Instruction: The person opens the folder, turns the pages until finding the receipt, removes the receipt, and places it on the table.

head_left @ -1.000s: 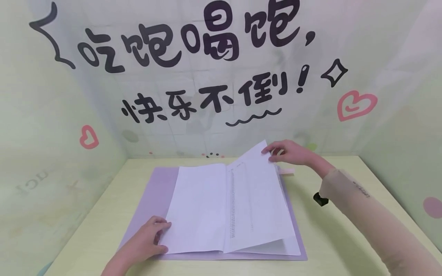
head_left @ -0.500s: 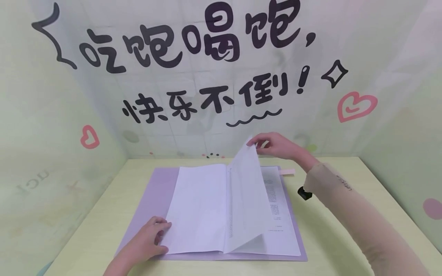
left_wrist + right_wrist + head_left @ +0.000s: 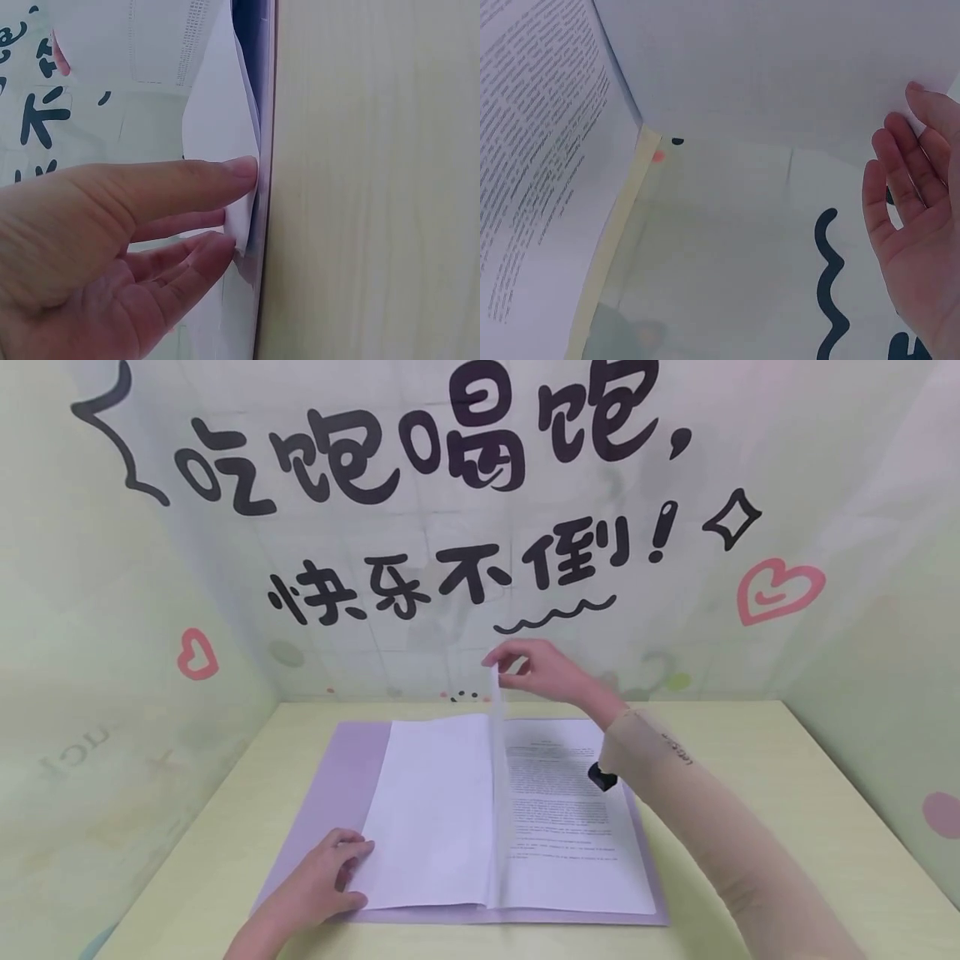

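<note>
A lilac folder (image 3: 352, 768) lies open on the table, with white pages on both sides. My right hand (image 3: 542, 670) pinches the top corner of a white sheet (image 3: 497, 777) that stands nearly upright along the spine. In the right wrist view the thumb and fingers of that hand (image 3: 922, 180) lie at the edge of the raised sheet (image 3: 765, 67). Under it, on the right, a printed page (image 3: 562, 802) shows. My left hand (image 3: 326, 872) rests at the lower left corner of the blank left pages (image 3: 423, 810), thumb and fingertips touching the paper (image 3: 221, 112).
The light wooden table (image 3: 720, 777) extends on both sides of the folder. Behind it hangs a pale wall cloth (image 3: 390, 660) with black lettering and pink hearts. A small black object (image 3: 602, 776) shows beneath the right sleeve cuff.
My right hand has moved left, lifting the sheet from the right side to nearly upright and uncovering the printed page. My left hand has stayed in place.
</note>
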The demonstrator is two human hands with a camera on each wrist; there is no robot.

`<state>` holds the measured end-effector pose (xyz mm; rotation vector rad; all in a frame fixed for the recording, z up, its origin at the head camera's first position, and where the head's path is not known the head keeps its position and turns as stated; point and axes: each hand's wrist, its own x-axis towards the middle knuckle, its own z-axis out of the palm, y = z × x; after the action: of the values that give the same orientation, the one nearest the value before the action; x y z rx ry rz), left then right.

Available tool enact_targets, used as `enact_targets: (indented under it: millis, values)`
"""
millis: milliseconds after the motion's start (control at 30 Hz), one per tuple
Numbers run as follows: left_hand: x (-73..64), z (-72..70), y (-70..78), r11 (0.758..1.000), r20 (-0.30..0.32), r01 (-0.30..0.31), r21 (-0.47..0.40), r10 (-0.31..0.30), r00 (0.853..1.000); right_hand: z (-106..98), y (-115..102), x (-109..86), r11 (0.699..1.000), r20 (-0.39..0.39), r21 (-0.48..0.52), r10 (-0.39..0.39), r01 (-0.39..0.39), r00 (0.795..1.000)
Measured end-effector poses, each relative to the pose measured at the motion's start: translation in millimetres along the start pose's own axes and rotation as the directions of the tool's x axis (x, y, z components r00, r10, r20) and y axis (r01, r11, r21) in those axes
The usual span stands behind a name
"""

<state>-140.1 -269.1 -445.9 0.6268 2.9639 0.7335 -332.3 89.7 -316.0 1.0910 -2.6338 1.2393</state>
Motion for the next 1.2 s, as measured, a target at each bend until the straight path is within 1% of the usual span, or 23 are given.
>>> enact_targets:
  millis: [167, 400, 567, 633, 767, 867, 967, 1100, 1133, 1200]
  values:
    - [-0.2, 0.6, -2.9, 0.999, -0.002, -0.026, -0.029, 0.026, 1.0, 20, -4, 14.1, 0.999, 0.01, 0.052, 0.001, -0.002, 1.0]
    - [-2.4, -0.4, -7.6, 0.997, -0.003, -0.045, -0.067, 0.045, 0.999, 53, -11, 31.6, 0.995, 0.045, 0.095, -0.032, 0.028, 0.998]
    - [-4.3, -0.6, -13.2, 0.989, -0.019, -0.077, -0.125, 0.075, 0.997, 77, -14, 40.8, 0.997, 0.1, 0.075, -0.032, 0.025, 0.994]
    - [-4.3, -0.7, -15.1, 0.987, -0.033, -0.097, -0.13, 0.093, 0.995, 84, -15, 42.5, 0.998, 0.121, 0.057, -0.031, 0.024, 0.992]
    - [-4.1, -1.5, -16.1, 0.992, -0.04, -0.102, -0.074, 0.099, 0.994, 99, -13, 42.2, 1.0, 0.171, 0.012, -0.022, 0.02, 0.985]
    - [-5.7, -1.5, -16.8, 0.995, -0.042, -0.09, -0.042, 0.088, 0.995, 113, -10, 41.8, 1.0, 0.217, 0.002, 0.014, -0.015, 0.976]
    - [-8.3, 0.5, -18.0, 0.995, -0.091, -0.095, 0.002, 0.095, 0.991, 125, -7, 41.8, 0.999, 0.259, -0.004, 0.045, -0.046, 0.965]
    - [-9.8, 2.6, -18.2, 0.995, -0.155, -0.088, 0.052, 0.095, 0.983, 136, -4, 42.6, 0.999, 0.296, -0.032, 0.032, -0.024, 0.955]
    - [-9.8, 2.5, -17.7, 0.995, -0.159, -0.083, 0.048, 0.09, 0.983, 137, -3, 42.6, 0.999, 0.301, -0.038, 0.03, -0.02, 0.953]
    - [-9.6, 2.2, -16.4, 0.998, -0.155, -0.054, 0.031, 0.058, 0.986, 142, -1, 42.8, 0.999, 0.312, -0.041, 0.033, -0.021, 0.949]
